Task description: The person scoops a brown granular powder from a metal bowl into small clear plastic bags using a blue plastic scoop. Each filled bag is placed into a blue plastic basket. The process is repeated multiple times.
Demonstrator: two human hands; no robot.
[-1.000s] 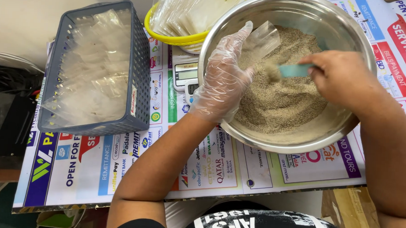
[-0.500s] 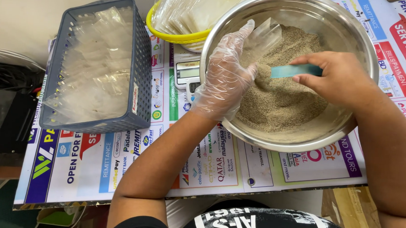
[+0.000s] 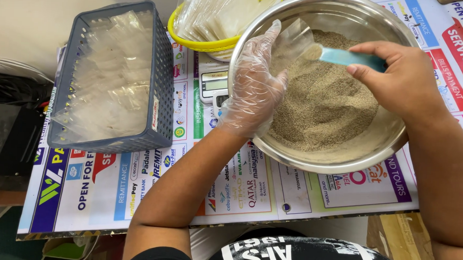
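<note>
Head camera looks straight down on a worktop [image 3: 137, 193] covered with a printed, colourful advertising sheet, where a person is at work over a large steel bowl [image 3: 343, 162] that sits at the right of the surface. Inside the bowl lies a heap of fine, greyish-tan grain [image 3: 324, 107], piled toward the middle and near wall. Left hand [image 3: 253, 87], in a loose, clear disposable glove, reaches over the bowl's left rim and pinches a small clear plastic pouch [image 3: 295, 39], holding it with its mouth turned toward the right; the fingers are closed on the pouch's edge with the thumb underneath. Right hand [image 3: 397, 82] is bare and comes in from the right, its fingers curled around the handle of a light blue scoop [image 3: 347, 57], whose tip is at the mouth of the pouch with a little grain on it. Both sit above the grain near the bowl's far wall. Just behind the bowl's left rim, touching or nearly touching it, stands a yellow-rimmed bowl [image 3: 193, 41] stuffed with a stack of empty clear pouches. Between that bowl and the steel one, partly hidden under the gloved wrist, lies a small white digital scale [image 3: 212, 86]. Well apart to the left stands a grey-blue perforated plastic basket [image 3: 161, 81], loosely filled with more clear pouches; whether these hold anything cannot be told. At the far left edge, off the worktop, dark cables and a black object are visible.
</note>
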